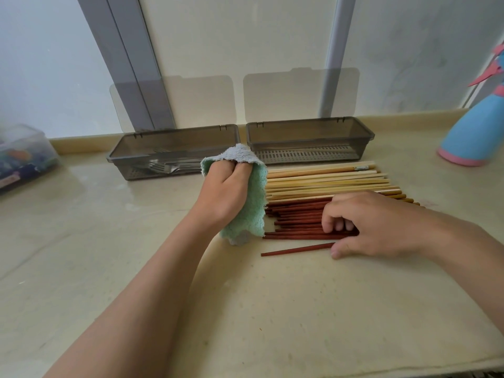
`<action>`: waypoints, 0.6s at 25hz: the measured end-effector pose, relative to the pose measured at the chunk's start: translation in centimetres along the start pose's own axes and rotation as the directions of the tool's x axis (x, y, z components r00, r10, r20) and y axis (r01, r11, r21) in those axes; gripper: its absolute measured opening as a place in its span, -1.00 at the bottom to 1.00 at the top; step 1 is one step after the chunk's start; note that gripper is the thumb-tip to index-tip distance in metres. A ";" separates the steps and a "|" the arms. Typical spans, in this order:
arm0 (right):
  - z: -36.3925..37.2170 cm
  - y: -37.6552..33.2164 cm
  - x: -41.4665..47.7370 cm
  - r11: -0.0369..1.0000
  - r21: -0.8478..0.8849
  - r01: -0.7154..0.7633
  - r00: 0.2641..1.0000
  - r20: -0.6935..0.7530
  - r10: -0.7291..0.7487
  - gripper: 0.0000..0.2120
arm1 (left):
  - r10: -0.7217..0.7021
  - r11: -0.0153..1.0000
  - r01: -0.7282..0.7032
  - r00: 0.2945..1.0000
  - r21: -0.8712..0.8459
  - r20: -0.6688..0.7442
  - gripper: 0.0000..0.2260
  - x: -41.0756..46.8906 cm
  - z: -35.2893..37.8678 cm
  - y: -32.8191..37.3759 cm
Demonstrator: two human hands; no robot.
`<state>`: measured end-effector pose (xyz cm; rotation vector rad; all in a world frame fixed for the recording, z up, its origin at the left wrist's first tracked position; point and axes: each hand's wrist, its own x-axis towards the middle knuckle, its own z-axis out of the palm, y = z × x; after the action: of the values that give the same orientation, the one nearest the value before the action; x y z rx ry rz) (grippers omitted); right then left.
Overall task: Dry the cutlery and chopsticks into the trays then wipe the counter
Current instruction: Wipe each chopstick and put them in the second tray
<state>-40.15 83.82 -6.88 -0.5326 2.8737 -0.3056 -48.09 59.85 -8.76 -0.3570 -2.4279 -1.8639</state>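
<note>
Down at the chopstick row point(308, 199) now: pale bamboo chopsticks point(327, 178) along its far side, dark red chopsticks point(297, 214) along the near side. All flat on the tabletop point(272, 309), none in a tray yet.

Just left of the row, gripping a green-and-blue cloth point(255, 205) with the left hand point(226, 192), fingers point(241, 169) curled tight into the fleece. Held up off the surface, probably ready to wrap a stick the moment of its arrival.

On the row's near half, reaching in with the right hand point(376, 225) — fingers point(339, 223) bent, tips pressing down on the dark red sticks, thumb laid against the end of one stray red chopstick point(297, 249) just clear of the row on the near side. Looks like raking a single one free of its neighbours, easier than prying from a packed bunch. Cannot tell whether anything truly pinched.

Directly behind the row, the right tray point(308, 126), lid stood up, showing only a slotted floor — handily close, likely meant for the chopsticks. Behind and left of the row, the left tray point(174, 132), lid likewise up, with forks point(163, 167) inside.

Far right of the row, a blue and pink spray bottle point(463, 132); far left, a clear plastic box point(24, 154).

Judging by all this: cutlery seemingly dealt with, chopsticks barely begun, wiping still to come.
</note>
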 end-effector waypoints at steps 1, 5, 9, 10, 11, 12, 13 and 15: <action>-0.2 -0.1 0.0 1.000 -0.004 -0.021 0.999 0.025 0.021 -0.71 | 0.001 1.000 -0.001 1.000 0.000 0.000 -0.58 0.0 0.0 0.0; -2.0 -0.6 0.8 0.997 0.038 -0.074 0.997 0.019 0.073 -0.69 | -0.006 1.000 0.006 1.000 -0.018 -0.014 -0.57 -0.1 0.0 0.1; -3.3 0.1 7.1 0.994 -0.008 -0.112 0.954 -0.280 0.105 -0.86 | -0.032 0.998 0.027 0.996 -0.058 -0.078 -0.61 0.0 -0.2 -0.2; -3.2 0.4 8.6 0.986 -0.047 -0.162 0.947 -0.287 0.141 -0.82 | -0.041 0.997 0.036 0.995 -0.064 -0.086 -0.58 0.0 -0.3 -0.2; -2.9 0.8 9.9 0.974 -0.081 -0.210 0.947 -0.262 0.183 -0.78 | -0.047 0.997 0.041 0.995 -0.068 -0.091 -0.56 -0.1 -0.3 -0.1; -2.5 1.1 10.9 0.964 -0.111 -0.240 0.950 -0.232 0.210 -0.75 | -0.048 0.997 0.041 0.995 -0.070 -0.093 -0.55 -0.1 -0.3 0.0; -2.2 1.4 11.7 0.957 -0.139 -0.256 0.951 -0.213 0.223 -0.74 | -0.045 0.997 0.038 0.995 -0.073 -0.094 -0.55 0.0 -0.3 0.1; -1.8 1.9 12.5 0.948 -0.166 -0.271 0.946 -0.229 0.230 -0.75 | -0.040 0.996 0.033 0.995 -0.083 -0.092 -0.58 0.2 -0.4 0.0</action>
<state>-52.66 81.16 -7.58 -0.1644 3.1491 -0.0372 -48.28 59.46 -8.57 -0.2257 -2.3190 -1.9520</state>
